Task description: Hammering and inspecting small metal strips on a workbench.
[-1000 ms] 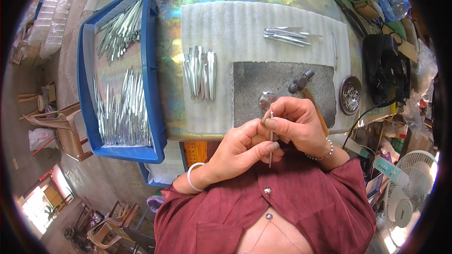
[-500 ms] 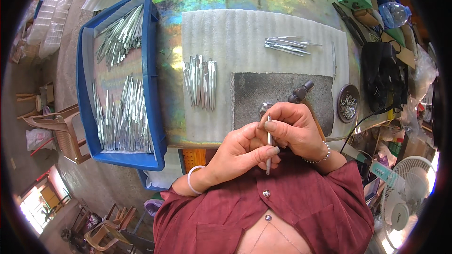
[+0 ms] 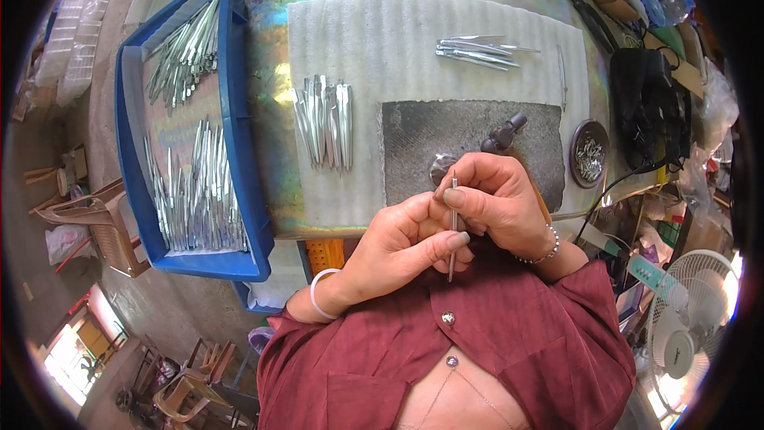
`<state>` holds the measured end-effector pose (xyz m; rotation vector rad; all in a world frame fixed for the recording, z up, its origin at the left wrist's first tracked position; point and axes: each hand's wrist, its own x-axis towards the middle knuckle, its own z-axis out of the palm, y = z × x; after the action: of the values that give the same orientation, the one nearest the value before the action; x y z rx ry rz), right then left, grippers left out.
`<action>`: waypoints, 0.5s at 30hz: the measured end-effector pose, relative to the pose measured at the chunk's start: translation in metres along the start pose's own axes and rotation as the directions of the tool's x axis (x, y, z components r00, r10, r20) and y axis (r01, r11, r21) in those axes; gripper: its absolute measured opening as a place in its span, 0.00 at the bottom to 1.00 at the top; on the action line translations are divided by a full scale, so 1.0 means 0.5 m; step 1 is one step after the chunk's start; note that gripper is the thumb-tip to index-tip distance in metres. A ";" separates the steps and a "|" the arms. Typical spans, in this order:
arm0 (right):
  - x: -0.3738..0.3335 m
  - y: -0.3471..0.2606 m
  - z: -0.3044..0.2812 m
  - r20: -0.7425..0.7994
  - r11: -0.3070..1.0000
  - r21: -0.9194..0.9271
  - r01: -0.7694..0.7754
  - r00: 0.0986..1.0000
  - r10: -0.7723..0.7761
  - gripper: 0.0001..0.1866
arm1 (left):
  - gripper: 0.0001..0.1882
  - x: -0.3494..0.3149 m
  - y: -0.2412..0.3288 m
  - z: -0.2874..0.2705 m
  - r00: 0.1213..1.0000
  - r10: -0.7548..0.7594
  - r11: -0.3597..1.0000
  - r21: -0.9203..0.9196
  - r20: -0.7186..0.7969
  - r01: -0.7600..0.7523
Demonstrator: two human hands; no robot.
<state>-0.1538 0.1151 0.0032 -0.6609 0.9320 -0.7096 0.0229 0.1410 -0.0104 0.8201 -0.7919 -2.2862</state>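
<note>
Between both hands, close to my chest, a slim silvery metal piece (image 3: 453, 221) stands roughly lengthwise. The thumb and bent fingers of my right hand (image 3: 500, 195) pinch its upper end. Lower down, my left hand (image 3: 398, 243) holds it between thumb and fingers, and its lower tip sticks out below. Just beyond the fingertips a round shiny metal piece (image 3: 442, 166) sits on a dark textured slab (image 3: 414, 131). A hammer (image 3: 504, 134) lies on the slab, its wooden handle partly hidden behind my right hand.
White foam sheeting (image 3: 382, 40) covers much of the table and carries a left bundle of slim metal pieces (image 3: 323, 123) and a smaller far pile (image 3: 477, 52). A blue tray (image 3: 232, 72) of similar pieces stands left. Right are a round dish (image 3: 575, 167) of small metal parts and a fan (image 3: 691, 326).
The slim metal piece has turned in my fingers and shows a narrower side. The whole view has shifted slightly, while both hands keep their hold.
</note>
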 end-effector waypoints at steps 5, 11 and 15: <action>-0.001 0.000 0.003 0.013 1.000 0.006 -0.001 1.000 0.001 0.04 | 0.10 -0.006 -0.001 -0.002 0.999 0.000 1.000 0.010 0.037 -0.001; -0.002 -0.003 0.008 0.041 1.000 0.013 -0.006 0.999 0.005 0.04 | 0.11 -0.014 0.001 -0.004 0.999 -0.010 1.000 0.000 0.053 0.010; -0.001 0.003 0.015 0.022 1.000 -0.026 0.012 1.000 -0.012 0.04 | 0.11 -0.018 -0.003 -0.006 0.998 -0.036 0.998 -0.054 0.050 0.039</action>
<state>-0.1471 0.1178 0.0057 -0.6968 0.9194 -0.7007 0.0305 0.1471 -0.0099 0.7628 -0.7372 -2.3584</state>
